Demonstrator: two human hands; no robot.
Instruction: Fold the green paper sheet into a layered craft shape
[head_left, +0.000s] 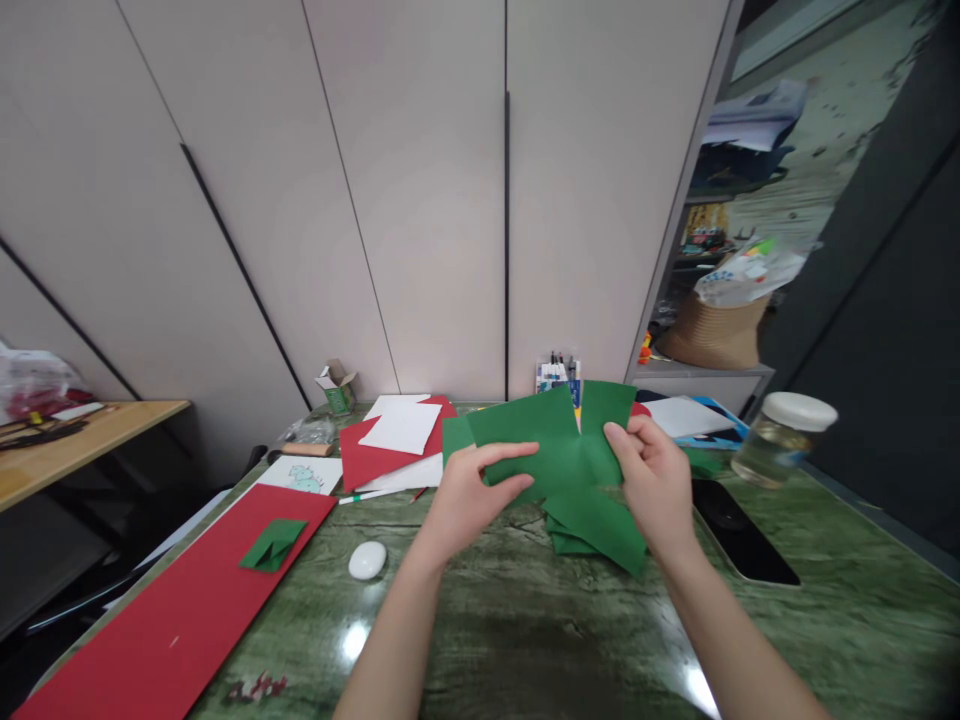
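Note:
A sheet of green paper is held up over the table, with a slit running down from its top edge near the right side. My left hand grips its left part, index finger and thumb lying across the front and the other fingers hidden. On the right, my right hand pinches the sheet beside the slit between thumb and curled fingers. Beneath it, more green paper pieces lie overlapping on the table; where the held sheet ends and these begin is hard to see.
On the green table are a white rounded object, a black phone and a lidded jar. At left, a folded green paper rests on a long red sheet. Red and white papers lie behind, below the cabinet doors.

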